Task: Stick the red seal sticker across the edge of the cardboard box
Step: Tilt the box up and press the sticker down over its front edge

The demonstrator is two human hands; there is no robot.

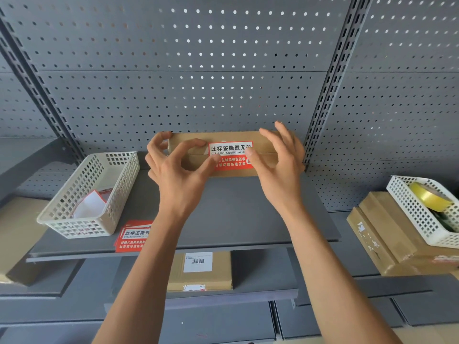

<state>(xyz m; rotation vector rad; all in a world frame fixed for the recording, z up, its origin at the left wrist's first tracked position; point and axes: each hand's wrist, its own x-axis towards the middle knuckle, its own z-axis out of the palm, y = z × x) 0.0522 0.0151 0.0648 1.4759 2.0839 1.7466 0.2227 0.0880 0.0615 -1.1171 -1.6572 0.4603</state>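
A flat cardboard box [263,141] lies at the back of the grey shelf [236,214], against the pegboard. The red seal sticker [229,155] with a white panel of black characters lies across the box's front edge, over the seam. My left hand [173,167] holds the box's left end, its thumb pressing the sticker's left side. At the box's right end, my right hand [280,160] has its thumb on the sticker's right edge and its fingers spread over the top. Both hands cover parts of the box.
A white perforated basket [82,219] with paper backings stands on the shelf's left. More red stickers [133,235] lie at the front edge. Another basket [422,212] with a yellow tape roll [429,196] rests on stacked boxes [387,234] at right. A labelled box [198,271] sits below.
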